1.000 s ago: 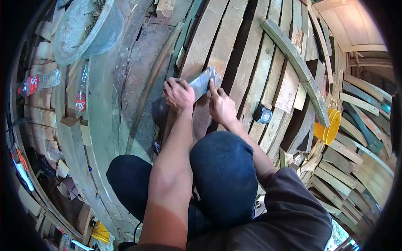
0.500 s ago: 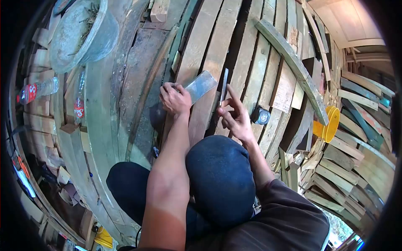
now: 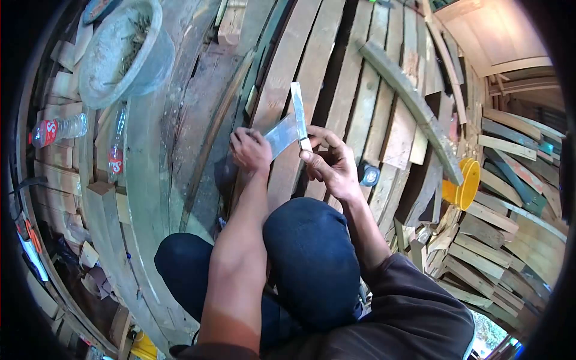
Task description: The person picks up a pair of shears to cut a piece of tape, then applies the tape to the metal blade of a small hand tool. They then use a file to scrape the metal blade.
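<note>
My left hand [image 3: 250, 149] is closed on the near end of a flat grey slab, which looks like a sharpening stone [image 3: 281, 139], lying slanted over the wooden planks [image 3: 287, 78]. To its right, my right hand [image 3: 333, 162] pinches the lower end of a narrow flat metal blade [image 3: 298, 108] between thumb and fingers. The blade stands tip up with its bright broad face toward me, and in this view it overlaps the slab's far end. Below both hands is my bent knee [image 3: 312, 258] in dark cloth.
A worn basin [image 3: 162, 66] with debris sits at upper left, near two plastic bottles [image 3: 75, 126] [image 3: 117, 144]. Right of my hand is a small dark round-topped object [image 3: 369, 175]. A long beam [image 3: 414, 108] lies across the planks toward a yellow bucket [image 3: 469, 180]. Stacked wood offcuts [image 3: 480, 258] fill the right.
My right hand has shifted slightly left and turned the blade from nearly edge-on to broad face showing, its tip now over the slab's far end. My left hand stays on the slab.
</note>
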A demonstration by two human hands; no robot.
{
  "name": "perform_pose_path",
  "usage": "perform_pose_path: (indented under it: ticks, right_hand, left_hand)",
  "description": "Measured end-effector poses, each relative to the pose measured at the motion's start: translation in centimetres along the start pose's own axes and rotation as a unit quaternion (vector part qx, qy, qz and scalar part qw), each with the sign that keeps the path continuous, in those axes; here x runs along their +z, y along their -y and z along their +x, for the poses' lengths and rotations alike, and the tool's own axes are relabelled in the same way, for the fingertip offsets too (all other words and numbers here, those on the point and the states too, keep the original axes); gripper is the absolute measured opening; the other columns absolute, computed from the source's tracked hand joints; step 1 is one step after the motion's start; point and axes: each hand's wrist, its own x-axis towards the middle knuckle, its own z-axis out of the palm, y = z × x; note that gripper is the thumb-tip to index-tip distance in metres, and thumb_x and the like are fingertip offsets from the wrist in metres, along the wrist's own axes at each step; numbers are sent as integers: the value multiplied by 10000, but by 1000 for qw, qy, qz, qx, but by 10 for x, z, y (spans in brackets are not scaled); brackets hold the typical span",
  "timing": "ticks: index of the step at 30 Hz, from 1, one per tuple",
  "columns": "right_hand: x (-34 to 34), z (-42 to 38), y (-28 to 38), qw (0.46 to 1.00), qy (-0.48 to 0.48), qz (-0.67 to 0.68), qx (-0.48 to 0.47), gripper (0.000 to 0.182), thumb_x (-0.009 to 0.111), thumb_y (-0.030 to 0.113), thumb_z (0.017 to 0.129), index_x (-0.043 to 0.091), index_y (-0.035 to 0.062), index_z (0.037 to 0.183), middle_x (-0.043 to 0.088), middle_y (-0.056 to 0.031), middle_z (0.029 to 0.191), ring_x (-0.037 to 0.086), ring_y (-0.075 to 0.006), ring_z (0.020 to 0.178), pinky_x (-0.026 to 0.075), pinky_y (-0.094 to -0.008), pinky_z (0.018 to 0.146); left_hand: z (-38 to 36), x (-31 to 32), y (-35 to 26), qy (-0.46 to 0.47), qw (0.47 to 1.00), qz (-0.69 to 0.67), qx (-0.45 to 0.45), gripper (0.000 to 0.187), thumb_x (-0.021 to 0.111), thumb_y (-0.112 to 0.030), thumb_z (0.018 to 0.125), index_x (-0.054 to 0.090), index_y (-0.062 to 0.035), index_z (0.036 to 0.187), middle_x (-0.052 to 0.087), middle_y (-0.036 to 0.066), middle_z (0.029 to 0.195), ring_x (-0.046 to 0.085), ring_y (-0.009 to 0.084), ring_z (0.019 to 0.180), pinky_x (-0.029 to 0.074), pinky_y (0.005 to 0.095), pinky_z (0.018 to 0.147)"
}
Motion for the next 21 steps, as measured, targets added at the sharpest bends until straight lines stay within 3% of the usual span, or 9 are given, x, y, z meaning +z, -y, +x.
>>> perform_pose_path:
  ticks: [6, 10, 12, 13, 14, 16, 18, 19, 21]
  right_hand:
    - [27, -14, 132, 985, 18, -94, -144, 449, 688, 2, 890, 524, -21, 1307, 579, -4, 937, 545, -41, 611, 416, -202, 500]
    - [65, -34, 205, 964, 68, -126, -223, 428, 689, 5, 886, 544, -28, 1287, 576, -4, 916, 528, -39, 607, 407, -197, 511]
    - [88, -43, 222, 971, 90, -46, -215, 435, 683, -12, 879, 543, -28, 1291, 573, 0, 886, 523, -33, 622, 407, -200, 520]
    - [99, -44, 225, 970, 101, -20, -219, 434, 682, -14, 881, 542, -24, 1292, 572, 6, 883, 516, -30, 625, 411, -200, 529]
    - [109, -45, 226, 969, 110, 8, -219, 433, 680, -17, 883, 542, -20, 1294, 571, 12, 879, 508, -26, 628, 416, -200, 538]
    - [123, -50, 218, 933, 222, 222, -173, 410, 651, 8, 901, 538, -15, 1294, 594, -42, 880, 430, -50, 502, 398, -225, 481]
    - [129, -52, 204, 907, 283, 282, -136, 419, 660, 52, 903, 539, -8, 1299, 599, -69, 876, 413, -61, 476, 396, -242, 462]
    - [133, -53, 197, 899, 307, 287, -119, 428, 664, 59, 900, 539, -5, 1304, 598, -77, 875, 406, -59, 476, 395, -240, 463]
    - [137, -52, 182, 876, 359, 314, -76, 463, 671, 82, 893, 528, -9, 1325, 598, -102, 876, 397, -58, 474, 391, -236, 462]
  left_hand:
    - [-2, 14, 11, -5, 999, 3, -33, 238, 490, -285, 922, 559, -61, 963, 597, 195, 1040, 595, 411, 941, 477, 520, 830]
    - [9, 7, -1, 125, 980, 49, -147, 425, 428, -375, 977, 541, -43, 1217, 524, 235, 1296, 517, 442, 1181, 413, 576, 964]
    - [22, 31, 8, 166, 960, 135, -180, 543, 418, -413, 982, 442, -62, 1396, 419, 255, 1434, 435, 447, 1289, 359, 590, 1034]
    - [44, 19, 12, 304, 939, 82, -138, 598, 428, -427, 972, 435, -29, 1419, 379, 307, 1457, 355, 493, 1353, 249, 547, 1142]
    - [72, 21, 12, 317, 946, -51, -52, 579, 423, -427, 977, 476, -6, 1370, 427, 306, 1418, 393, 474, 1331, 283, 520, 1127]
    - [114, -15, -2, 376, 890, -252, 56, 535, 412, -428, 991, 549, -1, 1283, 520, 251, 1285, 463, 380, 1190, 348, 454, 1021]
    - [134, -147, -54, 433, 814, -378, 77, 489, 397, -430, 1007, 614, -40, 1205, 611, 144, 1098, 526, 229, 954, 409, 376, 839]
    - [134, -205, -72, 416, 803, -411, 115, 477, 390, -432, 1016, 646, -59, 1167, 657, 91, 1005, 558, 154, 835, 439, 336, 748]
    - [119, -308, -97, 289, 831, -418, 225, 371, 449, -361, 1005, 601, -69, 1174, 616, 30, 1019, 537, 104, 808, 406, 242, 698]
